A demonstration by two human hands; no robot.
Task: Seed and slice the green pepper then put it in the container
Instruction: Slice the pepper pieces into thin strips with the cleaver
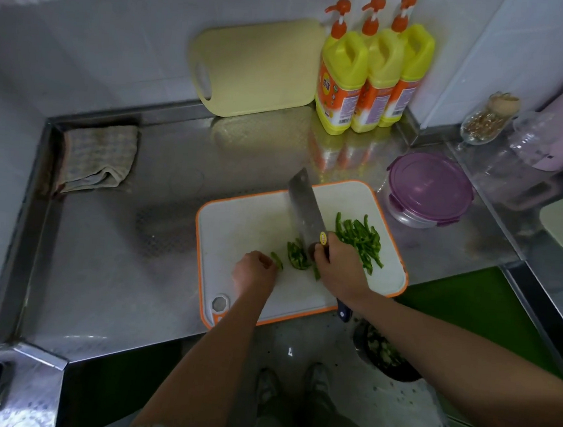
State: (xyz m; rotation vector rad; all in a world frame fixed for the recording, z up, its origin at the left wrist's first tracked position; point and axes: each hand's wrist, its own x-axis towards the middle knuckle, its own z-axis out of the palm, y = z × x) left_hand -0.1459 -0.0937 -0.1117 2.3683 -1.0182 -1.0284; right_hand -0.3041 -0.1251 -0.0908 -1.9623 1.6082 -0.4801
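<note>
Currently mid-slice, by my read. Right hand (339, 267) is wrapped tight round the cleaver (305, 208) handle, up by the blade, tip pointing toward the worktop's (119, 268) back edge. Left hand (256, 271) has its fingers curled, fingertips at a stray strip (277, 260); can't tell if it pinches it or only touches it. Uncut pepper piece (297, 256) sits between the hands, just beside the blade heel, on the cutting board (239, 230) at the worktop's front edge. Cut pepper strips (358, 238) are piled on the board, right of the blade. Container (428, 190) stands just off the board's far right corner, purple lid on.

Risks as I see them:
- Left fingertips are close to the blade, so a quick chop with fingers untucked could nick them.
- The short piece may roll under the edge and give uneven cuts.
- The board is near the front edge, and a hard push could slide it off.
- The lid must come off before transfer, else strips spill.
</note>
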